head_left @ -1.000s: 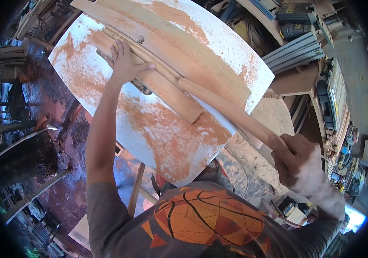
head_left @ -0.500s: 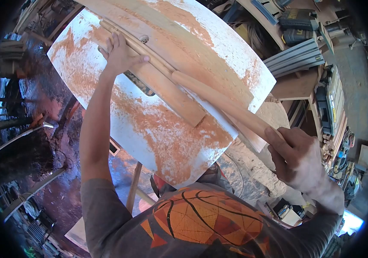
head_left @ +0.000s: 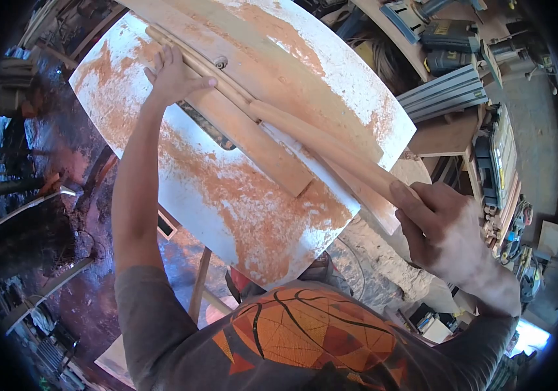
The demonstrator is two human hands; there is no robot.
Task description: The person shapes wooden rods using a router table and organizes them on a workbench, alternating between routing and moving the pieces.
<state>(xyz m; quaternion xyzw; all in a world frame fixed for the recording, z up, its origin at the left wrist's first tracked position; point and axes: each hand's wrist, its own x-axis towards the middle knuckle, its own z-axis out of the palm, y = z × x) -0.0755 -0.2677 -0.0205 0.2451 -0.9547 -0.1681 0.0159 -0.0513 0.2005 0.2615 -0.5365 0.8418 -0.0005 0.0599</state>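
My left hand (head_left: 176, 78) lies with spread fingers on a flat wooden board (head_left: 253, 140) and the upper end of a narrow wooden strip (head_left: 217, 78) beside it. Both rest on a white tabletop (head_left: 227, 225) coated with reddish sawdust. My right hand (head_left: 439, 218) is wrapped round the near end of a rounded wooden piece (head_left: 331, 143), whose far end meets the strip near the middle of the table. A wide plank (head_left: 292, 72) runs behind these pieces. A dark slot (head_left: 208, 129) shows in the tabletop beside the board.
At the upper right are black tool cases (head_left: 452, 36) and a stack of grey metal profiles (head_left: 445, 94). A shelf unit (head_left: 448, 140) and an upright black case (head_left: 497, 156) stand at the right. Wooden legs (head_left: 201, 283) show below the table.
My left hand has shifted slightly up and left. The rounded piece and my right hand have moved a little to the left, while the view has shifted slightly.
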